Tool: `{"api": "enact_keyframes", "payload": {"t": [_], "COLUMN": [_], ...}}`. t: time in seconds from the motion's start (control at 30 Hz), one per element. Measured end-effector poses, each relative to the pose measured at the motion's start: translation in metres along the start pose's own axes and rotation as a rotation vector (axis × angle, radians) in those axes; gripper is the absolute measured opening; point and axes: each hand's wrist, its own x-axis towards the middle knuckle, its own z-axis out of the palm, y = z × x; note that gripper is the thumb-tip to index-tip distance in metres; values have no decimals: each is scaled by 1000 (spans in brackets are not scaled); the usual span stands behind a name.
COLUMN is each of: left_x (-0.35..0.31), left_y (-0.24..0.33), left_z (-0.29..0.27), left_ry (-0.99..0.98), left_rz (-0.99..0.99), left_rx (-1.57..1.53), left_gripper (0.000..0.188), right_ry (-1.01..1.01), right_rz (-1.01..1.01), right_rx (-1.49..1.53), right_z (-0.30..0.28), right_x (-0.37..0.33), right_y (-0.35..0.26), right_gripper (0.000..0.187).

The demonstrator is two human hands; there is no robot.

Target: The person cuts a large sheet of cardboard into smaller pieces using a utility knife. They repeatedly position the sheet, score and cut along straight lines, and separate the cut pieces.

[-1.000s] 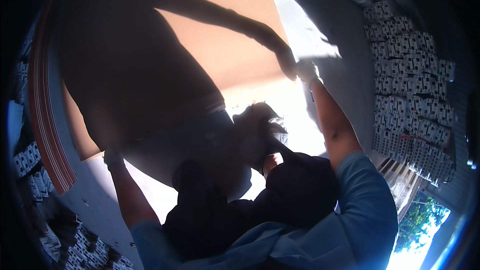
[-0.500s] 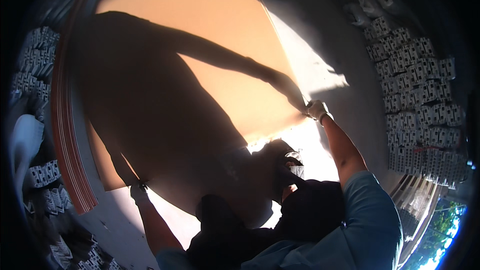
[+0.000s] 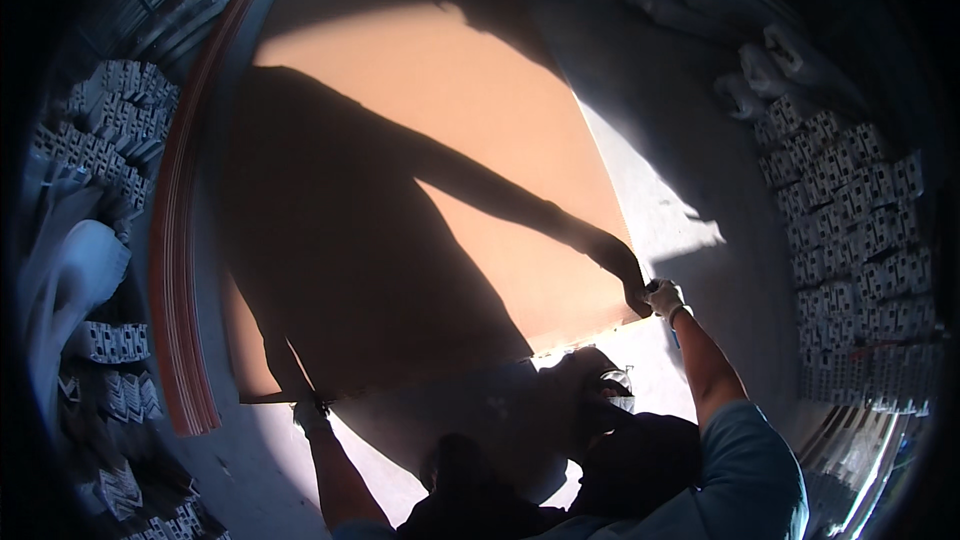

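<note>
A large tan-orange sheet (image 3: 480, 80), resembling cardboard, spreads out ahead of me with my shadow across it. My gloved right hand (image 3: 663, 297) is closed on its near right corner, arm stretched out to the side. At the near left part of the sheet's edge, my gloved left hand (image 3: 308, 413) is closed on the rim, its fingers partly dark in shadow. The near edge runs slantwise between the two hands, just beyond my legs. How far the sheet stands off the floor is hard to tell.
Long reddish-brown striped profiles (image 3: 178, 270) lie along the sheet's left side. Stacked pale profiles with hollow ends (image 3: 850, 230) line the right, and more stacks (image 3: 115, 130) stand at left. A white wrapped bundle (image 3: 95, 265) sits among these. Sunlit concrete floor (image 3: 660, 205) shows beyond the right edge.
The view has shifted, so the surroundings sit lower and farther right. My right hand and the sheet's right corner have come nearer to me. Both hands keep their hold.
</note>
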Motion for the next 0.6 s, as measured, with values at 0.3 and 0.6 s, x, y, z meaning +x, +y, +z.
{"api": "enact_keyframes", "payload": {"t": [0.3, 0.6], "left_x": [-8, -6], "left_y": [6, -26], "left_z": [3, -4], "left_ry": [-11, 147], "left_rz": [218, 190], "left_rx": [1035, 705], "left_gripper": [29, 21], "right_ry": [46, -77], "right_rz": [-79, -79], "right_rx": [13, 5], "right_z": [11, 12], "right_x": [18, 21], "right_y": [27, 20], "right_gripper": [23, 23]}}
